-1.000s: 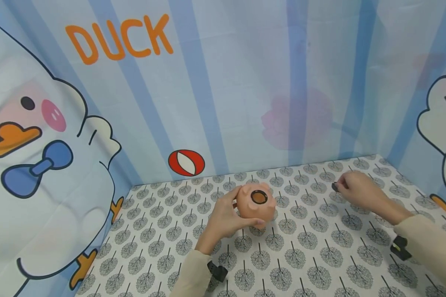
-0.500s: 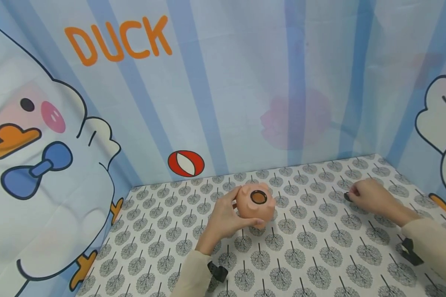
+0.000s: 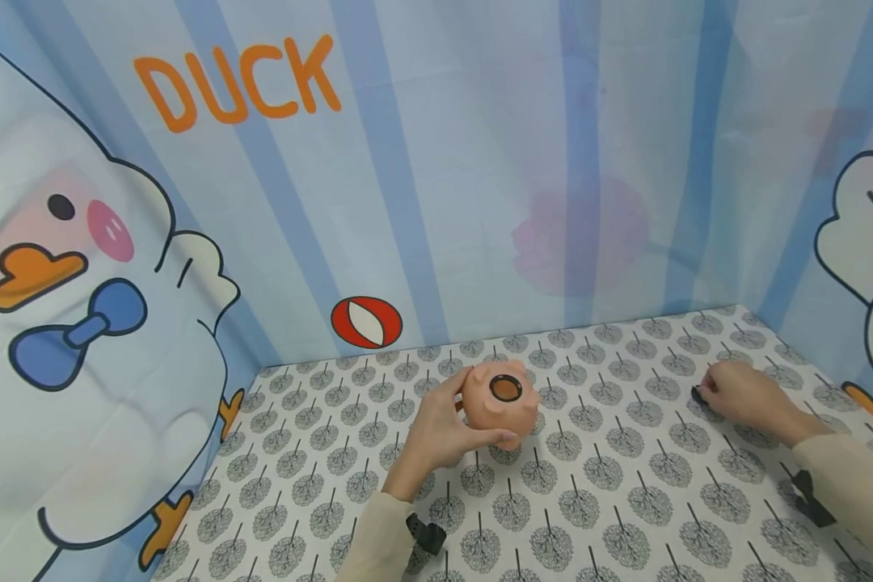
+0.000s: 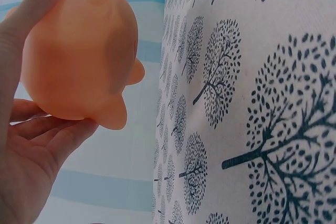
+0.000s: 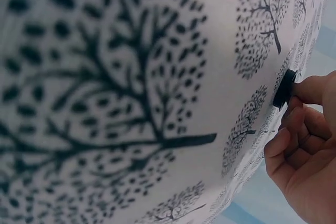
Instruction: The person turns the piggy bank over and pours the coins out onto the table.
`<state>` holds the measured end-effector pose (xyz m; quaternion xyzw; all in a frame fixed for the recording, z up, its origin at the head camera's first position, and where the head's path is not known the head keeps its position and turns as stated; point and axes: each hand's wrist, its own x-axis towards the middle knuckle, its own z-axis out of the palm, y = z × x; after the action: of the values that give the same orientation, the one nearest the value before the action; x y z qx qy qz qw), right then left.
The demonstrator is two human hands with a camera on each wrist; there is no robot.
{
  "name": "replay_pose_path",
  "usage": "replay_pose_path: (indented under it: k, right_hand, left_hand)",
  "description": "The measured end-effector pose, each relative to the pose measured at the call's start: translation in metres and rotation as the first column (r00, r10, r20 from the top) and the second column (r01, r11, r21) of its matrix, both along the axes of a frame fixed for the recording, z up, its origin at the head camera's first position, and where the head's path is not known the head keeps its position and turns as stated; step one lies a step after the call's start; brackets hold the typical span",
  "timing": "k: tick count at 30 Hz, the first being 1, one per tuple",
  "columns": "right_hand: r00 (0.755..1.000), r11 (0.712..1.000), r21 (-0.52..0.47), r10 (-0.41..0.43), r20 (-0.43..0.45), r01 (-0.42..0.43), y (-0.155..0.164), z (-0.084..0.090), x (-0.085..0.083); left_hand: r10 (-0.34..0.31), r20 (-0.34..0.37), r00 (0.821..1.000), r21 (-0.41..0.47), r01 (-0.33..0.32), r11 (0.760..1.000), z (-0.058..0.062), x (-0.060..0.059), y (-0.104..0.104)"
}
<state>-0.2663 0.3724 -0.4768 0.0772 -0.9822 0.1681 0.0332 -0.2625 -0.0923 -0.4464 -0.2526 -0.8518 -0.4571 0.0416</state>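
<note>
My left hand (image 3: 436, 428) cups the pig bank (image 3: 502, 398) upside down on the cloth (image 3: 596, 485), fingers curled round it so the hole (image 3: 506, 389) faces up. My right hand (image 3: 745, 398) pinches the black plug (image 3: 698, 395), touching it to the cloth well right of the pig.

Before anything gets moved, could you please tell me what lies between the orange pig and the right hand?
Only bare tree-print cloth: the head view shows nothing between the pig and the right hand.
</note>
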Motion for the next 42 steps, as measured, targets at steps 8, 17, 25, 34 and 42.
replay_pose_path:
  k: [8,17,25,34,42]
  right_hand:
    - [1.000,1.000,-0.001,0.008,-0.005,-0.008,0.001,0.003,-0.002]
    - [1.000,0.999,-0.030,-0.015,-0.006,0.015,-0.004,0.020,-0.001]
    - [0.995,0.989,-0.140,0.030,-0.096,-0.043,-0.036,0.049,0.002]
    - [0.996,0.949,-0.312,0.016,-0.092,-0.044,-0.084,0.070,0.011]
    - [0.995,0.897,-0.431,0.079,-0.063,-0.099,-0.122,0.079,0.016]
  left_hand:
    - [-0.003,-0.016,1.000,-0.015,0.003,1.000,0.001,0.001,0.002]
    - [-0.009,-0.020,1.000,-0.025,0.008,1.000,0.000,-0.001,0.004]
    - [-0.022,-0.035,0.999,-0.002,0.022,1.000,0.004,-0.004,0.006]
    - [-0.012,0.020,1.000,0.001,0.012,1.000,0.008,-0.004,0.013]
    - [-0.028,0.008,1.000,0.021,0.028,0.999,0.012,-0.006,0.018]
